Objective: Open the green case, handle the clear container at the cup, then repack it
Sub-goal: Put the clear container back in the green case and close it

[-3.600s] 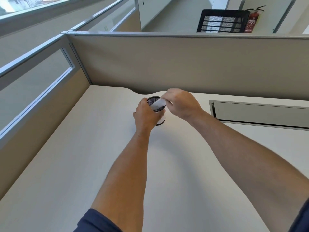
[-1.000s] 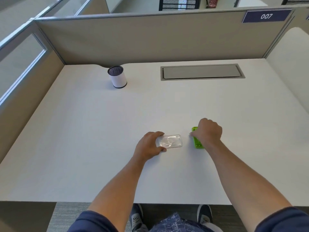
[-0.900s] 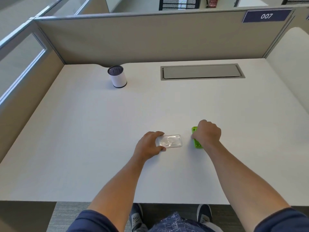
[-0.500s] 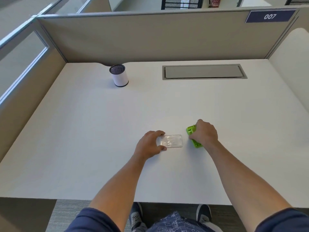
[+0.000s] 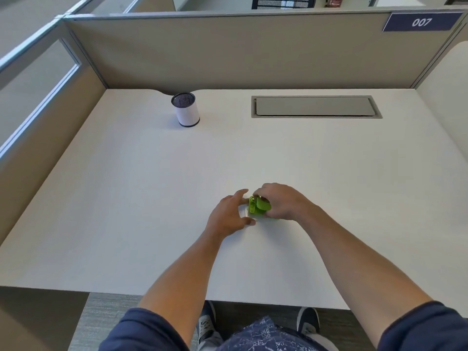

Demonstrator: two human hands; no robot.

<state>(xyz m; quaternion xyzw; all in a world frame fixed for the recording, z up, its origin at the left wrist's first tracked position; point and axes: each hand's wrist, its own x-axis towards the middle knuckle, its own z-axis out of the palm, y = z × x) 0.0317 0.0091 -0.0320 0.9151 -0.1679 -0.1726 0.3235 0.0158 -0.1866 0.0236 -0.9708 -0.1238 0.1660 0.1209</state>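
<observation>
The green case (image 5: 258, 206) is in my right hand (image 5: 281, 201), held just over the clear container (image 5: 247, 216), which lies flat on the white desk (image 5: 152, 198) and is mostly hidden under the case and my fingers. My left hand (image 5: 229, 216) holds the container's left end between thumb and fingers. The white cup (image 5: 187, 110) with a dark mesh rim stands far back on the left, well away from both hands.
A grey cable hatch (image 5: 315, 106) is set into the desk at the back right. Beige partition walls (image 5: 228, 51) close the back and both sides. The desk's front edge runs just below my forearms, with my shoes on the carpet beneath.
My right hand has carried the green case leftward onto the clear container, which my left hand keeps holding in place. Earlier both hands were at the cup.
</observation>
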